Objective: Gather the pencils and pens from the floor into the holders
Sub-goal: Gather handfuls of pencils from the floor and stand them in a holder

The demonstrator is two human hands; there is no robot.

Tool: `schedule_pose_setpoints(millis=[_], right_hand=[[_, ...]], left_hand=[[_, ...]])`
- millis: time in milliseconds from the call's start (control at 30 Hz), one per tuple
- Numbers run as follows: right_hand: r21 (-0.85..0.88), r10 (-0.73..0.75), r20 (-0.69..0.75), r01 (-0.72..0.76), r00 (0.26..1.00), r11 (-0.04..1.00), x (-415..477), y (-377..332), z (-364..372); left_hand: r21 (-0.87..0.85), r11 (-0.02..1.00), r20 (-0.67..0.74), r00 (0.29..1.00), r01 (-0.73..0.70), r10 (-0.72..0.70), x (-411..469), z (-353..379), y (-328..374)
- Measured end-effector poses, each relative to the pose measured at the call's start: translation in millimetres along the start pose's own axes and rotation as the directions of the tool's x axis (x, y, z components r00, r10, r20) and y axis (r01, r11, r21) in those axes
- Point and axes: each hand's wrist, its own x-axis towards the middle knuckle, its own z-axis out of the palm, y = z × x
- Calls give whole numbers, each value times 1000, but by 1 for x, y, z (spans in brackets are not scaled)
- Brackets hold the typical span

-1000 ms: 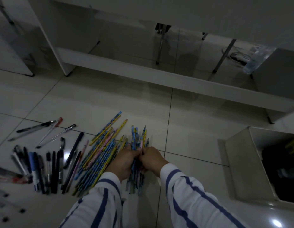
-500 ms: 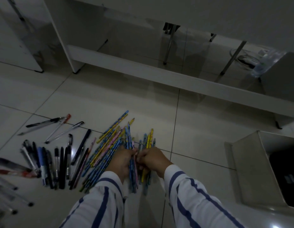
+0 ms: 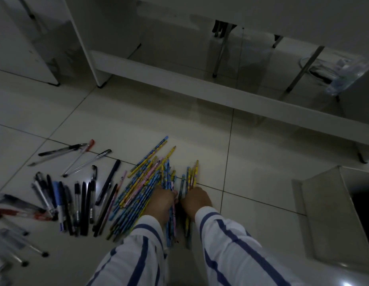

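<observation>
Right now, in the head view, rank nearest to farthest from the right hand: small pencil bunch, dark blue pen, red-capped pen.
1. Small pencil bunch: in the right hand.
2. Dark blue pen: to its left.
3. Red-capped pen: farther left and back.

Blue, yellow, pink pencils (image 3: 152, 182); blue-striped white sleeves (image 3: 227, 244).

Dim, murky light; blurred, warped edges
</observation>
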Motion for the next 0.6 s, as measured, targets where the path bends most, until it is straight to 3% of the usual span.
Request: schedule_pose_setpoints(millis=[167,333,467,600], right_hand=[[-114,-46,-1,46,999,992,2,5,3],[19,-128,61,127,990,992,-5,17,-13],[327,-228,133,175,964,929,-23,19,-40],[204,-291,260,242,921,949,-33,15,-58]], left_hand=[[-67,998,28,1000,12,-10,-5,-3,-2],[-115,992,54,997,53,-47,-10,-6,2],[-93,993,128,990,75,-62,-17,2,10],[-38,999,203,979,22,-14,-26,21,16]])
